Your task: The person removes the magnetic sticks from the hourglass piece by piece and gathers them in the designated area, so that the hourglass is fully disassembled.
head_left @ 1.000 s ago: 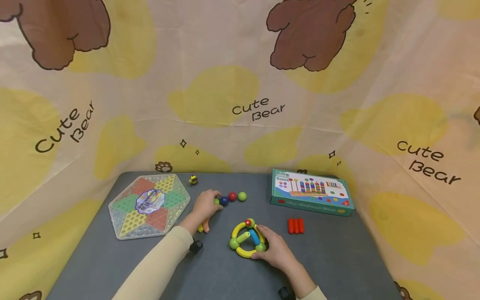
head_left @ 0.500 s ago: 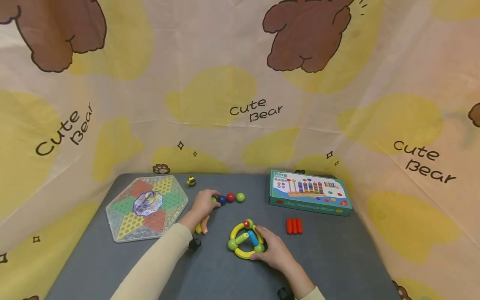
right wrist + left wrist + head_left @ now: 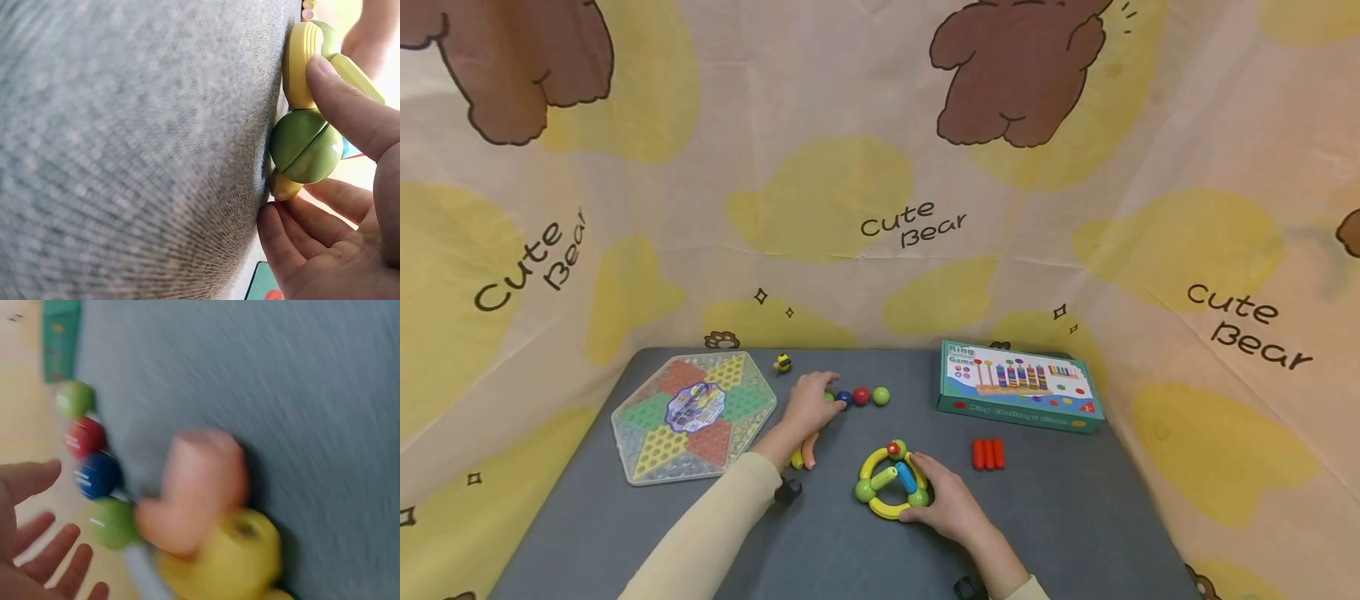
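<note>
My left hand (image 3: 811,405) is beside the left end of a row of balls. In the left wrist view its fingers are spread, apart from the near green ball (image 3: 112,523). Beyond that are a blue ball (image 3: 844,399), a red ball (image 3: 861,396) and another green ball (image 3: 881,396). My right hand (image 3: 953,502) holds the right side of a toy ring of curved yellow pieces (image 3: 887,508) and green balls, thumb on a yellow piece, fingers at the other side. A light green stick (image 3: 884,477) and a blue stick (image 3: 906,477) slant up inside the ring.
Orange (image 3: 808,450) and yellow curved pieces (image 3: 797,457) lie below my left wrist. A hexagonal game board (image 3: 643,412) is at left, with a small bee figure (image 3: 783,363) behind. Red rods (image 3: 988,454) and a Ring Challenge Game box (image 3: 1022,385) are at right.
The left hand's fingers have lifted and spread beside the near green ball. The right hand keeps its hold on the ring. The head view has shifted slightly.
</note>
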`<action>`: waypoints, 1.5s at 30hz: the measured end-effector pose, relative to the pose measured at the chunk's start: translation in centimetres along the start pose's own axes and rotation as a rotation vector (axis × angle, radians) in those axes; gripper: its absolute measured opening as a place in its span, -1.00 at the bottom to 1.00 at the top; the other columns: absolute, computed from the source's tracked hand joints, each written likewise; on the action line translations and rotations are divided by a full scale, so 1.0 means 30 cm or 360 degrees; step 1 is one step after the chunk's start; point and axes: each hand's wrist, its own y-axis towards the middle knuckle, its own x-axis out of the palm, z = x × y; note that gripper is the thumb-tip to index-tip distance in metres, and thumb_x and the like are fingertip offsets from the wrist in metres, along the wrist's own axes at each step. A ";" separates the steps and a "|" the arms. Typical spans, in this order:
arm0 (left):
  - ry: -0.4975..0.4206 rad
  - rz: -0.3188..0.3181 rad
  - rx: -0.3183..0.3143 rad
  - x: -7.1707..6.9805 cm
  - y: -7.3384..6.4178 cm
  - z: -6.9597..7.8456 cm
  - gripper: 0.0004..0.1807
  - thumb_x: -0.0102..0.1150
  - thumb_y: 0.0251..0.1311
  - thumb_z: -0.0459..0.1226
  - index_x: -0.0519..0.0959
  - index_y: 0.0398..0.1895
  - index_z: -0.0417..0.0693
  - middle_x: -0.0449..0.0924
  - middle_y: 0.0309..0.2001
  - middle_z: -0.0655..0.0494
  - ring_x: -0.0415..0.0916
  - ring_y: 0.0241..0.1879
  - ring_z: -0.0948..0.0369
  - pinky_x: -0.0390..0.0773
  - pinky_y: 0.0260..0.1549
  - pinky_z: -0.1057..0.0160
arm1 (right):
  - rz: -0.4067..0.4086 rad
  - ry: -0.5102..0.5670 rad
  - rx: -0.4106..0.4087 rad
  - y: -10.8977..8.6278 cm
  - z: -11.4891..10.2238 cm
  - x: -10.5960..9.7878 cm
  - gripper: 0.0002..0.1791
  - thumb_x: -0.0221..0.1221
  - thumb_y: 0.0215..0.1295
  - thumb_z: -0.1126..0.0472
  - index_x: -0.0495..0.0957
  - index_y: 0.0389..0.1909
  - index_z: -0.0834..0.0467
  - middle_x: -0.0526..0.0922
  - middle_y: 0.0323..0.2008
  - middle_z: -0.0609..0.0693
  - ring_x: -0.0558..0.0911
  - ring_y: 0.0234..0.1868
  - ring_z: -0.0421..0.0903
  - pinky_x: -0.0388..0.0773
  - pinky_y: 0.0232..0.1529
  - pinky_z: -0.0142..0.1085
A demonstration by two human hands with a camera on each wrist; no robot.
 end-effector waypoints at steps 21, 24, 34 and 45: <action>-0.0304 -0.0223 0.0110 0.177 -0.446 0.096 -0.20 0.54 -0.04 0.08 0.53 0.24 -0.13 0.54 0.13 -0.02 0.47 0.16 -0.02 0.51 0.13 -0.12 | 0.0309 -0.0067 0.0013 -0.024 -0.027 -0.013 -0.20 0.55 -0.03 -0.10 0.55 0.27 0.06 0.59 -0.02 0.01 0.53 -0.09 -0.09 0.59 -0.11 -0.21; -0.0282 -0.0152 0.0115 0.198 -0.457 0.104 -0.26 0.58 -0.07 0.01 0.58 0.18 -0.14 0.56 0.08 0.01 0.48 0.10 0.00 0.53 0.07 -0.10 | 0.0366 -0.0041 -0.0014 -0.028 -0.040 -0.016 -0.36 0.55 -0.01 -0.04 0.62 0.12 0.07 0.56 -0.22 -0.04 0.44 -0.29 -0.19 0.44 -0.32 -0.38; -0.0268 -0.0147 0.0062 0.202 -0.462 0.106 -0.34 0.58 -0.04 -0.08 0.64 0.15 -0.15 0.58 0.09 -0.02 0.53 0.11 -0.03 0.54 0.08 -0.12 | 0.0398 0.0065 -0.0146 -0.024 -0.054 -0.015 -0.66 0.50 0.10 0.07 0.69 -0.14 0.09 0.64 -0.37 -0.15 0.50 -0.45 -0.36 0.50 -0.41 -0.44; -0.0265 -0.0072 0.0068 0.214 -0.464 0.106 -0.37 0.58 -0.04 -0.09 0.66 0.13 -0.12 0.60 0.06 0.02 0.55 0.10 0.00 0.54 0.10 -0.10 | 0.0389 -0.0009 -0.0091 -0.002 -0.066 0.000 -0.77 0.40 0.23 0.20 0.67 -0.16 0.22 0.61 -0.41 -0.11 0.50 -0.43 -0.30 0.51 -0.41 -0.42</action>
